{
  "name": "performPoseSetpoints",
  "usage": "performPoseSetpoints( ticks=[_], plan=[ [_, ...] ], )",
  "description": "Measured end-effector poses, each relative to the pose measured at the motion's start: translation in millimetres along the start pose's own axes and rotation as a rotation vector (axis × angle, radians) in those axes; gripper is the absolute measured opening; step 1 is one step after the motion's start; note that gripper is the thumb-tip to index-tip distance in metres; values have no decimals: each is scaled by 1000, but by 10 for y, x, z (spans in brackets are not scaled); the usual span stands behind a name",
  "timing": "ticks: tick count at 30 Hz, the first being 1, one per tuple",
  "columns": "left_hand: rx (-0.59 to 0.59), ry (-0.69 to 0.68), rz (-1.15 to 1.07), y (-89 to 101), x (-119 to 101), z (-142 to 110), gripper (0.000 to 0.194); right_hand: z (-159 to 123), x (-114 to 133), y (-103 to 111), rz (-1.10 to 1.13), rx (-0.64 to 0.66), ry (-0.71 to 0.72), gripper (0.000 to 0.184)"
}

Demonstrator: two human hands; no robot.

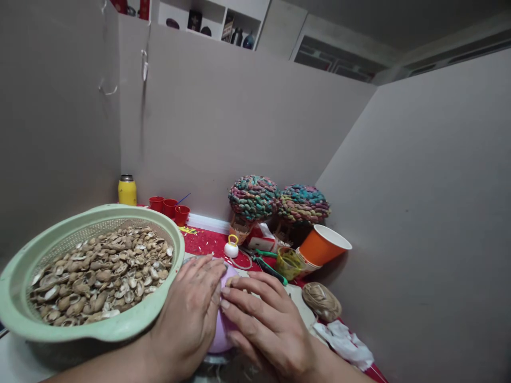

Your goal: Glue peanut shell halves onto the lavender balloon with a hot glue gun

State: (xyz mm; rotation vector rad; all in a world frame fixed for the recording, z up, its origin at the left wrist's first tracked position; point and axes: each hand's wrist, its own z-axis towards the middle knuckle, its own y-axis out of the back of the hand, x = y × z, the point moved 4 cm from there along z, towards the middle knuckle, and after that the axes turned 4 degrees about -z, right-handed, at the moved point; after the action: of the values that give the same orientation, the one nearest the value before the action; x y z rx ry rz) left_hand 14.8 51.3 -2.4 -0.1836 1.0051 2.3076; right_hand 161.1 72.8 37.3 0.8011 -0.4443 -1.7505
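Dim, greyish light, seemingly from overhead, leaves soft shadow under the green colander (104, 333) beside the left hand (194, 306). Far above the hands the ceiling (359, 26) sinks into gloom, and wide-angle distortion slants the walls (439, 186) around them.

Your left hand (191, 306) lies against the purple form (220, 336); your right hand (271, 319) touches it too, a shell (230, 282) (partly hidden) at its fingers (252, 287). The basket (13, 298) of shells (99, 274) sits to your left.
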Motion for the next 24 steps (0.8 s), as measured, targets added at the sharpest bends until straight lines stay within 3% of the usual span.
performPoseSetpoints(
  ticks=[5,11,15,19,24],
  plan=[
    [-47,25,28,49,-48,-8,39,-55,-8,15,-4,83,39,30],
    [35,130,-11,52,-29,-28,51,-87,28,-5,-63,42,70,30],
    [18,154,-80,27,25,-79,56,-114,-9,69,7,49,28,35],
    [-14,166,-133,20,72,-104,53,-127,-183,113,220,-39,-249,34],
    [-13,170,-161,28,135,-118,51,-131,-444,-212,489,27,-617,35]
  ],
)
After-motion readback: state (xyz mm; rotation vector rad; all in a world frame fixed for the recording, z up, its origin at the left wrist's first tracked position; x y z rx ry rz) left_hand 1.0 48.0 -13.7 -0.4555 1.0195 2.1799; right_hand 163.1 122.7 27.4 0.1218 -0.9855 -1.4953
